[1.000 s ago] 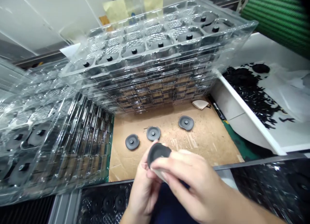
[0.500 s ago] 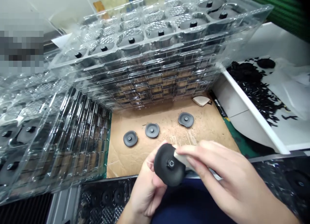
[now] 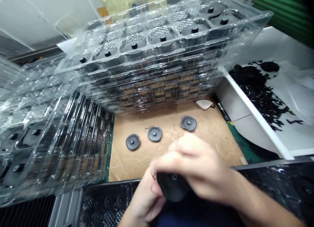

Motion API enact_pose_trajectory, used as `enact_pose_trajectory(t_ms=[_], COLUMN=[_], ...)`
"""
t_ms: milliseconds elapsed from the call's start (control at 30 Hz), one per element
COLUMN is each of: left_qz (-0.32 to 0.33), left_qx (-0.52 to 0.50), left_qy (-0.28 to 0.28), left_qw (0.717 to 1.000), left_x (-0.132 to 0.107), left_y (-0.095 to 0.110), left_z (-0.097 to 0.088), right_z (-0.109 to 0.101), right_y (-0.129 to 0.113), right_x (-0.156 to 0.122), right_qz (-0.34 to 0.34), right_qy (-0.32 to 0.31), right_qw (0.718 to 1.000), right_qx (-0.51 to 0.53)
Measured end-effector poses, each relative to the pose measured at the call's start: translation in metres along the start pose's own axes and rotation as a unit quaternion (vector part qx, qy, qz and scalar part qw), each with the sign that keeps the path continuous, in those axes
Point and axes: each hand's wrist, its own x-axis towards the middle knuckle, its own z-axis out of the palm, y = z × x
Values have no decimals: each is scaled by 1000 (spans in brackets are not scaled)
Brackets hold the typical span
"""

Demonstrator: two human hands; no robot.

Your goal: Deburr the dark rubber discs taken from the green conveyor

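Observation:
My left hand (image 3: pixel 147 196) grips a black rubber disc (image 3: pixel 173 190) with a short hub at its centre, held tilted above the front edge of the cardboard (image 3: pixel 130 163). My right hand (image 3: pixel 200 163), blurred by motion, is curled over the disc's upper edge. The small white pad pinched in it a moment ago is now hidden by the fingers. Beyond my hands, three similar discs lie apart on the cardboard: a left disc (image 3: pixel 132 142), a middle disc (image 3: pixel 154 134) and a right disc (image 3: pixel 188 123).
Stacked clear plastic trays (image 3: pixel 147 61) with discs in their pockets rise behind the cardboard, and another tray stack (image 3: pixel 73 128) stands left. A white bin (image 3: pixel 260 119) of black scraps is at right. Near it lie a folded white piece (image 3: pixel 204 104) and a cutter-like tool (image 3: pixel 222 109).
My right hand has swung left and up across the disc, covering its top edge and the white pad. The held disc sits slightly lower. The discs on the cardboard remain in place.

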Motion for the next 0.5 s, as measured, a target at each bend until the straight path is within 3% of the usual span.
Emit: enact_pose_trajectory(t_ms=[67, 133, 267, 367, 500], left_qz=[9, 17, -15, -29, 2], left_qx=[-53, -106, -153, -168, -153], left_qy=[-21, -37, -44, -60, -99], left_qw=[998, 994, 987, 983, 983], left_x=[-1, -2, -5, -6, -5], left_y=[0, 0, -1, -1, -2], left_z=[-1, -4, -8, -9, -12], right_z=[2, 12, 50, 64, 56], right_y=[25, 56, 97, 93, 66], right_x=[-9, -24, -60, -75, -73], right_qz=[104, 187, 214, 227, 219], right_qy=[59, 77, 99, 158, 185], right_qw=[993, 979, 971, 960, 957], right_qx=[11, 5, -31, -48, -44])
